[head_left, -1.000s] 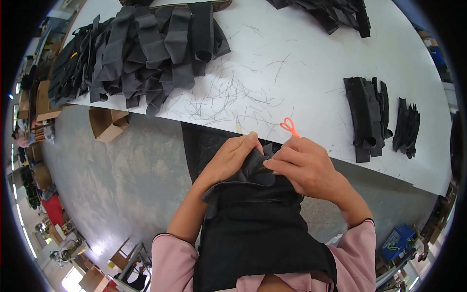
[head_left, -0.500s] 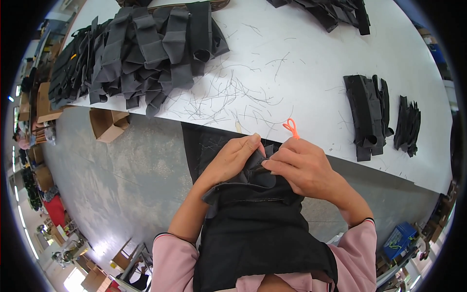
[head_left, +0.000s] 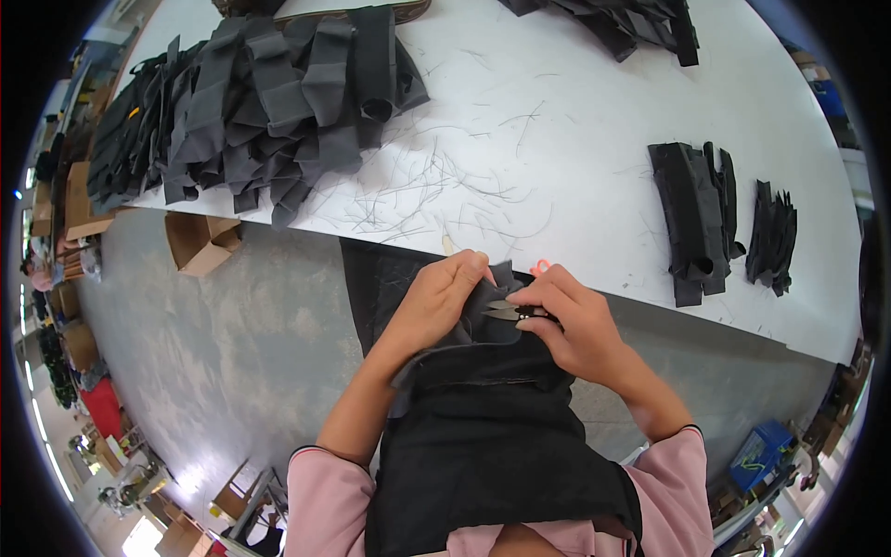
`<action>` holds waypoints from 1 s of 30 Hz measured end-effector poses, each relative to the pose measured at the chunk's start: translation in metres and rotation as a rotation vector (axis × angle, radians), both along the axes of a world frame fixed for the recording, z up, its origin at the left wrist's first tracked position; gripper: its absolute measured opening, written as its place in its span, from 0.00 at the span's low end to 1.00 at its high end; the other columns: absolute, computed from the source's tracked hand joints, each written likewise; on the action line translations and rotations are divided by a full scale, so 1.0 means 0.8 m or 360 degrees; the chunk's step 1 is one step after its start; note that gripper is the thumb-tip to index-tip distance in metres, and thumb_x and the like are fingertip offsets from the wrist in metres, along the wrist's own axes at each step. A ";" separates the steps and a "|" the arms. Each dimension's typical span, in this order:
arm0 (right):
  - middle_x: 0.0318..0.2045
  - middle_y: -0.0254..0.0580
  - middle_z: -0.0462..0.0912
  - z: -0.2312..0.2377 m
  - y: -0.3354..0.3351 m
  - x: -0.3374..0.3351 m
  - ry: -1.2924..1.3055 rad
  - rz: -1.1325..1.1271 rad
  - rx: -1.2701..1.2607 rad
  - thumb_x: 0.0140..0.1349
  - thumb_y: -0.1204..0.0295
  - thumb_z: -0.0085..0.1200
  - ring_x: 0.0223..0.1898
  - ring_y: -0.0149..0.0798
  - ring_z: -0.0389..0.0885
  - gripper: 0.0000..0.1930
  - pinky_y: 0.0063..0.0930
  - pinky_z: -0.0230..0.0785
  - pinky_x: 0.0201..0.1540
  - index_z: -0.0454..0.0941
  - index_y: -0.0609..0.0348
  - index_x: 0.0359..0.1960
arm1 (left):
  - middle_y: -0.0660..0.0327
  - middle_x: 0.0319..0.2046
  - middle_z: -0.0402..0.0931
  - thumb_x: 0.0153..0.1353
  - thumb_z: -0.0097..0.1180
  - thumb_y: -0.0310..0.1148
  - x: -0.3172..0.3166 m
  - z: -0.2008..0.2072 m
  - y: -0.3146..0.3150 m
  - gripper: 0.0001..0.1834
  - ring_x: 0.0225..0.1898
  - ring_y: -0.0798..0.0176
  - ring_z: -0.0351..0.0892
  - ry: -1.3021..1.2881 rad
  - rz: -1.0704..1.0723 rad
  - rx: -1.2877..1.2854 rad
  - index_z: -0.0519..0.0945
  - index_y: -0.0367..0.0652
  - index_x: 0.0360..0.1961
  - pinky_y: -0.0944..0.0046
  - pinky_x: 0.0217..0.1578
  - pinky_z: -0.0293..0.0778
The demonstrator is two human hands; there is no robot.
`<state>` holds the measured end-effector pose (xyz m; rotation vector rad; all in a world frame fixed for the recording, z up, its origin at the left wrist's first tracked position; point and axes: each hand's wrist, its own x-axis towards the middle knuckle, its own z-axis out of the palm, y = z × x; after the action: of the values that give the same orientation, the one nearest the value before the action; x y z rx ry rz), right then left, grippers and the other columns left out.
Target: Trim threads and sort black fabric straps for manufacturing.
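My left hand (head_left: 430, 303) is closed on a dark grey fabric piece (head_left: 476, 327) just in front of the table's near edge, thumb on top. My right hand (head_left: 583, 327) grips a pair of thread snips (head_left: 504, 313), their metal blades apart and pointing left at the fabric beside my left fingers. An orange cord loop (head_left: 541, 267) sticks out above the right knuckles. Under both hands spreads a black apron (head_left: 492, 436), with more dark cloth across my lap. Part of the fabric is hidden behind my left fingers.
On the white table (head_left: 594, 167) lie cut threads (head_left: 436, 181). A big heap of dark fabric pieces (head_left: 278, 102) covers its far left. Smaller stacks (head_left: 689, 218) rest at the right, another bundle (head_left: 622, 23) at the back. A cardboard box (head_left: 202, 243) stands on the floor.
The snips' blades have come into view, now apart next to the fabric. My right hand has turned and shifted slightly left and down, and less of the orange loop shows.
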<state>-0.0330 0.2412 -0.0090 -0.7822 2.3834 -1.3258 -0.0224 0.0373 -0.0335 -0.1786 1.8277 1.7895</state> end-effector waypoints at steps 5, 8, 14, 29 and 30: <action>0.25 0.37 0.69 0.005 -0.010 0.019 0.0119 -0.0078 0.0068 0.38 0.77 0.64 0.24 0.38 0.72 0.20 0.29 0.64 0.23 0.77 0.53 0.37 | 0.64 0.29 0.73 0.64 0.50 0.38 0.003 0.003 0.015 0.13 0.32 0.73 0.70 -0.0091 0.0357 0.0199 0.73 0.37 0.39 0.72 0.39 0.69; 0.16 0.36 0.67 -0.034 -0.008 0.016 0.0628 -0.0258 -0.0106 0.32 0.86 0.56 0.17 0.39 0.68 0.16 0.26 0.61 0.19 0.79 0.56 0.27 | 0.61 0.34 0.74 0.60 0.53 0.29 0.005 0.010 0.021 0.15 0.35 0.70 0.73 -0.0077 0.0384 0.0257 0.69 0.39 0.47 0.71 0.40 0.70; 0.19 0.35 0.69 -0.049 -0.008 -0.009 0.0393 -0.0347 -0.0363 0.36 0.86 0.56 0.18 0.33 0.69 0.12 0.22 0.60 0.20 0.79 0.58 0.26 | 0.55 0.34 0.72 0.42 0.51 0.20 0.021 0.003 0.018 0.27 0.29 0.63 0.76 -0.0543 0.0436 0.0781 0.61 0.41 0.47 0.64 0.33 0.74; 0.26 0.36 0.72 0.021 -0.012 0.016 0.0496 -0.0333 0.0391 0.43 0.78 0.62 0.21 0.36 0.71 0.20 0.26 0.64 0.23 0.77 0.57 0.42 | 0.55 0.44 0.66 0.49 0.48 0.16 0.025 0.000 0.052 0.29 0.41 0.69 0.69 -0.0049 0.1071 0.0349 0.54 0.40 0.52 0.70 0.42 0.68; 0.24 0.36 0.71 0.023 -0.015 0.013 0.0555 -0.0304 0.0434 0.41 0.78 0.62 0.20 0.37 0.70 0.20 0.27 0.63 0.23 0.78 0.57 0.42 | 0.55 0.44 0.66 0.49 0.48 0.16 0.025 0.001 0.052 0.29 0.41 0.69 0.69 -0.0040 0.1066 0.0331 0.53 0.40 0.52 0.70 0.42 0.68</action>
<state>-0.0224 0.2293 0.0093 -0.7727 2.8980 -0.9557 -0.0026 0.0792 -0.0325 -0.8042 1.6560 2.3880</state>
